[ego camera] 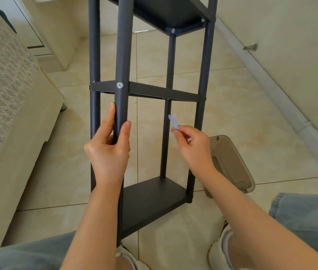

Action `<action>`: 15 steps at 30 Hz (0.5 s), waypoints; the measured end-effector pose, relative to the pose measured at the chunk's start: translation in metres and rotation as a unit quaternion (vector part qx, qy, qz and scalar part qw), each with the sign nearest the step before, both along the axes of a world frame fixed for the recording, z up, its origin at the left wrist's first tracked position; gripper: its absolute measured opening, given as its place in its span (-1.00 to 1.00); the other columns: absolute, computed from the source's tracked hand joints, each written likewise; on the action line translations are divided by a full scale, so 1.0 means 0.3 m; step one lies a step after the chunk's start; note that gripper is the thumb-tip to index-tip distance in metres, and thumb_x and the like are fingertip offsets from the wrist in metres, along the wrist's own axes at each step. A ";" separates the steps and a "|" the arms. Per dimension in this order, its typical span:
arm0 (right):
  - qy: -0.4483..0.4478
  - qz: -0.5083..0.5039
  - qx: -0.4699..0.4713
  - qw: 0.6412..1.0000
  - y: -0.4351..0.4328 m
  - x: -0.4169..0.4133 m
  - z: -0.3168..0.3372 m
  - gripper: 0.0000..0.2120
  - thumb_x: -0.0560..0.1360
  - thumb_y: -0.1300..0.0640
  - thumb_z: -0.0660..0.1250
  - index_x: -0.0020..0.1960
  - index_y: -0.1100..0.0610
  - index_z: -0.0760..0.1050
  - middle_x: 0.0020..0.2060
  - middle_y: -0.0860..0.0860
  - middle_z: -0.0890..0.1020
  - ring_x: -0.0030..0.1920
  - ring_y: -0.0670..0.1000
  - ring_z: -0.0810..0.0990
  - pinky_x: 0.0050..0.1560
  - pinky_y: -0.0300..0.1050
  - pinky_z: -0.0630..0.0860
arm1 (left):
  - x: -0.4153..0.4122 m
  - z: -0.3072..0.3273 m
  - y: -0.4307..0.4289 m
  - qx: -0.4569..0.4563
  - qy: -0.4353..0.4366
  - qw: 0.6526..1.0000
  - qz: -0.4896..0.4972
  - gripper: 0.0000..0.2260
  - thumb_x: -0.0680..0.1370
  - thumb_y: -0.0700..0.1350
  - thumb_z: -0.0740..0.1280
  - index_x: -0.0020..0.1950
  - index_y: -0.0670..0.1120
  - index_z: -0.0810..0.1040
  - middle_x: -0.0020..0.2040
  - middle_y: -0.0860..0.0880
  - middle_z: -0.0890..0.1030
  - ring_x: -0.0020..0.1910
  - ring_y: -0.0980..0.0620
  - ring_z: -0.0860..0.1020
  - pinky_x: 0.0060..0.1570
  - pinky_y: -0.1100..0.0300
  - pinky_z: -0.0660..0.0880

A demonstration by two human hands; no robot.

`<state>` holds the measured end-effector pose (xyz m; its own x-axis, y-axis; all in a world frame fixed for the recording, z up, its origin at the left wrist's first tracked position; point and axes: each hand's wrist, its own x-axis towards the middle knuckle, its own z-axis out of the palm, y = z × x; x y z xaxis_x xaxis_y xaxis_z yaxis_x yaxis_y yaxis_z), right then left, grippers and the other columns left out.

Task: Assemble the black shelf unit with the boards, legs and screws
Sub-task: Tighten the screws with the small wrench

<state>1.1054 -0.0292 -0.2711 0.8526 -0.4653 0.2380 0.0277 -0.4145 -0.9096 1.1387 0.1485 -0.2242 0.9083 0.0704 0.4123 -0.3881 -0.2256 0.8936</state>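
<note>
Shelf unit (pixel 164 92): stands on the tiled floor (pixel 251 114) near its left side, beside a sofa (pixel 8 94), long axis vertical; matte black boards fixed between round tube legs. Left grip (pixel 108 151): wraps the near front leg (pixel 122 55) just below the middle board. Right grip (pixel 195 147): pinches a small flat pale wrench (pixel 173 121), forked end up, clear of the frame. Silver screw head (pixel 119 85): sits on that same leg, above and left of the wrench. Probably calls for a short reach up and left with the right grip.
</note>
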 end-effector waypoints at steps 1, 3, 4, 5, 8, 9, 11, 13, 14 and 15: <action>0.029 -0.020 0.011 0.999 -0.037 -0.025 -0.018 -0.83 0.58 0.11 0.34 0.12 0.11 0.64 -0.18 -0.10 0.63 -0.22 -0.15 0.55 -0.18 -0.38 0.45 | -0.008 0.002 -0.004 -0.003 0.000 1.000 0.002 -0.54 0.59 -0.09 0.40 0.48 0.06 0.42 0.08 0.00 0.70 -0.43 0.02 0.53 -0.32 0.21 0.57; 0.089 -0.080 0.046 0.992 -0.111 -0.066 -0.056 -0.81 0.61 0.07 0.29 0.14 0.08 0.62 -0.20 -0.10 0.61 -0.23 -0.16 0.52 -0.17 -0.28 0.46 | -0.024 0.002 -0.010 -0.003 -0.003 1.000 0.009 -0.55 0.59 -0.10 0.41 0.45 0.13 0.41 0.12 0.02 0.69 -0.40 0.04 0.56 -0.29 0.19 0.59; 0.114 -0.115 0.058 0.985 -0.147 -0.081 -0.073 -0.79 0.62 0.07 0.26 0.16 0.09 0.61 -0.20 -0.10 0.60 -0.22 -0.14 0.52 -0.16 -0.24 0.47 | -0.030 0.001 -0.010 -0.002 -0.004 1.000 0.013 -0.55 0.59 -0.10 0.41 0.44 0.16 0.40 0.13 0.00 0.69 -0.37 0.06 0.58 -0.28 0.19 0.60; 0.140 -0.145 0.065 0.977 -0.183 -0.092 -0.092 -0.77 0.63 0.07 0.24 0.19 0.11 0.60 -0.19 -0.09 0.59 -0.23 -0.12 0.51 -0.18 -0.21 0.48 | -0.035 -0.001 -0.009 0.000 -0.007 1.000 0.015 -0.55 0.59 -0.10 0.41 0.43 0.18 0.40 0.14 -0.04 0.69 -0.36 0.07 0.59 -0.27 0.20 0.60; 0.240 -0.172 0.066 0.953 -0.263 -0.121 -0.157 -0.75 0.64 0.11 0.23 0.23 0.14 0.59 -0.19 0.01 0.61 -0.36 -0.08 0.43 -0.40 -0.23 0.32 | -0.046 -0.007 -0.007 0.006 -0.011 1.000 0.023 -0.55 0.59 -0.08 0.41 0.42 0.23 0.39 0.10 -0.12 0.69 -0.38 0.07 0.57 -0.29 0.19 0.59; 0.275 -0.162 0.057 0.946 -0.283 -0.128 -0.189 -0.76 0.64 0.12 0.24 0.21 0.15 0.60 -0.20 0.03 0.62 -0.36 -0.06 0.44 -0.41 -0.21 0.31 | -0.046 -0.008 -0.006 0.008 -0.012 1.000 0.026 -0.55 0.59 -0.09 0.41 0.42 0.22 0.39 0.08 -0.12 0.69 -0.40 0.05 0.56 -0.30 0.17 0.58; 0.344 -0.133 0.028 0.929 -0.317 -0.140 -0.254 -0.78 0.61 0.15 0.26 0.14 0.17 0.63 -0.21 0.07 0.64 -0.35 -0.02 0.49 -0.41 -0.19 0.32 | -0.046 -0.010 -0.005 0.011 -0.013 0.999 0.030 -0.55 0.59 -0.10 0.41 0.44 0.18 0.40 0.04 -0.15 0.69 -0.42 0.03 0.53 -0.31 0.17 0.57; 0.404 -0.111 -0.001 0.908 -0.345 -0.143 -0.305 -0.81 0.57 0.21 0.28 0.01 0.22 0.66 -0.29 0.08 0.61 -0.37 0.01 0.49 -0.43 -0.20 0.33 | -0.045 -0.011 -0.002 0.012 -0.012 0.999 0.031 -0.55 0.59 -0.10 0.41 0.44 0.16 0.39 0.05 -0.14 0.69 -0.41 0.04 0.54 -0.31 0.18 0.57; 0.430 -0.103 -0.015 0.897 -0.355 -0.141 -0.321 -0.81 0.55 0.24 0.28 -0.07 0.25 0.66 -0.33 0.09 0.59 -0.39 0.03 0.47 -0.42 -0.20 0.33 | -0.045 -0.011 -0.001 0.012 -0.012 0.999 0.032 -0.55 0.60 -0.10 0.41 0.45 0.16 0.39 0.07 -0.11 0.70 -0.41 0.03 0.54 -0.30 0.18 0.58; 0.448 -0.099 -0.028 0.888 -0.364 -0.138 -0.338 -0.81 0.54 0.25 0.28 -0.13 0.26 0.65 -0.35 0.10 0.57 -0.41 0.04 0.45 -0.40 -0.19 0.34 | -0.045 -0.012 0.000 0.012 -0.011 0.999 0.034 -0.54 0.60 -0.10 0.41 0.45 0.16 0.40 0.07 -0.10 0.70 -0.41 0.02 0.54 -0.31 0.17 0.59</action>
<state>1.0641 -0.1385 -0.3724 0.6135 -0.6366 -0.4672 -0.7756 -0.3748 -0.5078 1.1253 0.1486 -0.2277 0.8925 0.1205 0.4346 -0.3910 -0.2736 0.8788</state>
